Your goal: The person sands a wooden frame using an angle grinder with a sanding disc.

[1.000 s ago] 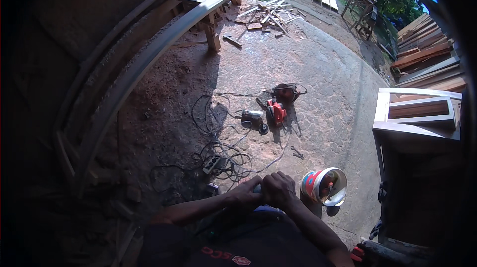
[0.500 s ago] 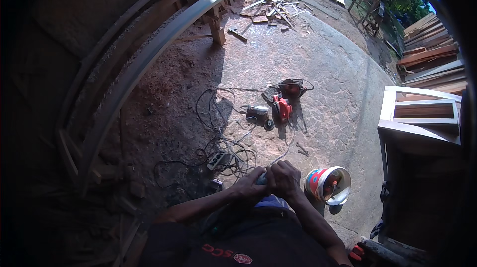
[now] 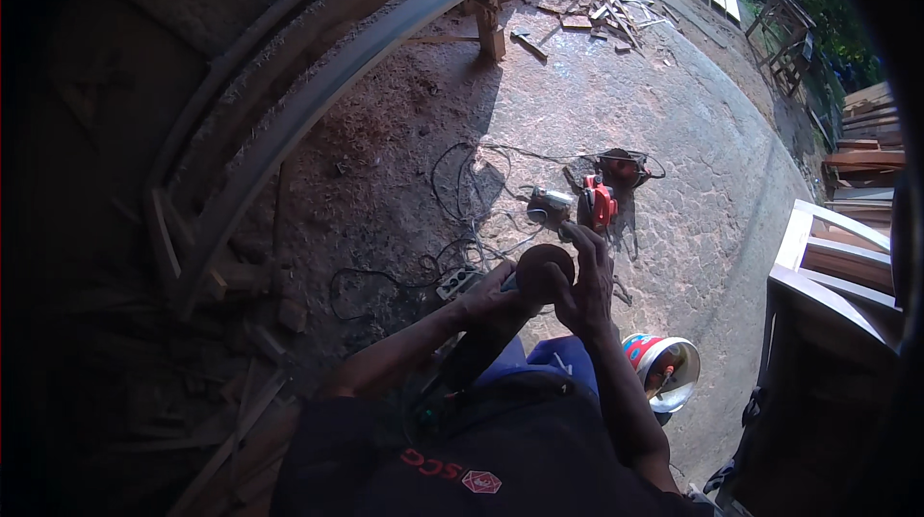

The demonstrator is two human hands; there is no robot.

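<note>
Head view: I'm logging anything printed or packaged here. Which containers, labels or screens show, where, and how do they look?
Round can: on the paved ground right of the right hand, lying tilted, open mouth showing, red, white and blue printed wrap.
Shirt print: on the person's dark shirt at the lower edge, red lettering and a red hexagon badge.
No screens or signs visible.

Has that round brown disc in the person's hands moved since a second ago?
Yes. The round disc has come up and away from the body: it now lies level with the power strip on the ground, where before the hands were lower, beside the painted can.
</note>
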